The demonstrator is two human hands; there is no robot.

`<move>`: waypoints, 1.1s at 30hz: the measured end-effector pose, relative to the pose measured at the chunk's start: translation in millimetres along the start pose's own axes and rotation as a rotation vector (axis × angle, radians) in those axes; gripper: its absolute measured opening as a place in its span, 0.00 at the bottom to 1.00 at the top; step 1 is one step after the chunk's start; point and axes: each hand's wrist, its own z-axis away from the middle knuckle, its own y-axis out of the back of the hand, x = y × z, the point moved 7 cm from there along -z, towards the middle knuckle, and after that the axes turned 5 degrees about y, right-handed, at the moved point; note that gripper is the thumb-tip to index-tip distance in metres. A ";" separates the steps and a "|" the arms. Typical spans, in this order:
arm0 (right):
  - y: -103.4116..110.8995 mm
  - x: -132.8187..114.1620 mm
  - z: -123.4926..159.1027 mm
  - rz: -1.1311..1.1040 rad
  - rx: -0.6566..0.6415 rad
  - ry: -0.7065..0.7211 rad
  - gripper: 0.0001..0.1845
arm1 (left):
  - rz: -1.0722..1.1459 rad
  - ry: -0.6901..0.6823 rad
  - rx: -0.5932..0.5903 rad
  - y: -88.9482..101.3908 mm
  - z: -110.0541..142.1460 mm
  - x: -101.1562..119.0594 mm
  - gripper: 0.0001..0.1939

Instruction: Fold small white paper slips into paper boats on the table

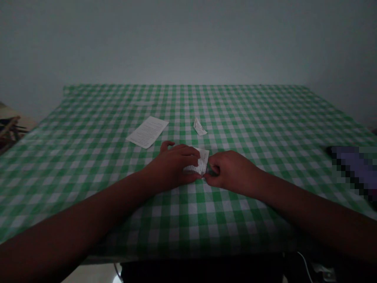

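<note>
Between my hands, flat on the checked tablecloth, is a small piece of printed paper [202, 160]. My left hand [178, 163] lies over its left part, fingers curled across the top and thumb along the near edge, holding it. My right hand [225, 169] is closed at the right edge, its thumb and bent forefinger at the near corner of the paper. Whether a small tool is inside that pinch is too dark to make out. Beyond my hands lie a folded scrap of printed paper [199, 127] and, farther left, a larger printed sheet [148, 132].
A green and white checked tablecloth [250, 118] covers the table up to the pale wall [188, 39]. A pale strip [143, 103] lies at the back left. At the right edge rests a dark, blurred-out device [353, 169]. Wooden furniture [10, 127] stands at the far left.
</note>
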 end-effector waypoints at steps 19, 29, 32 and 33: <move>-0.3 4.2 -3.3 -0.001 0.011 0.008 0.17 | -0.056 -0.030 -0.011 -3.9 1.1 2.2 0.13; 4.0 10.9 -6.6 -0.001 0.018 -0.033 0.17 | -0.046 -0.035 -0.009 -3.7 1.4 2.1 0.14; 6.4 16.7 -9.6 -0.002 0.042 -0.050 0.17 | -0.045 -0.034 -0.013 -4.5 1.6 1.4 0.15; 6.2 17.1 -10.3 -0.001 0.042 -0.042 0.16 | -0.044 -0.033 -0.017 -4.8 1.7 1.3 0.15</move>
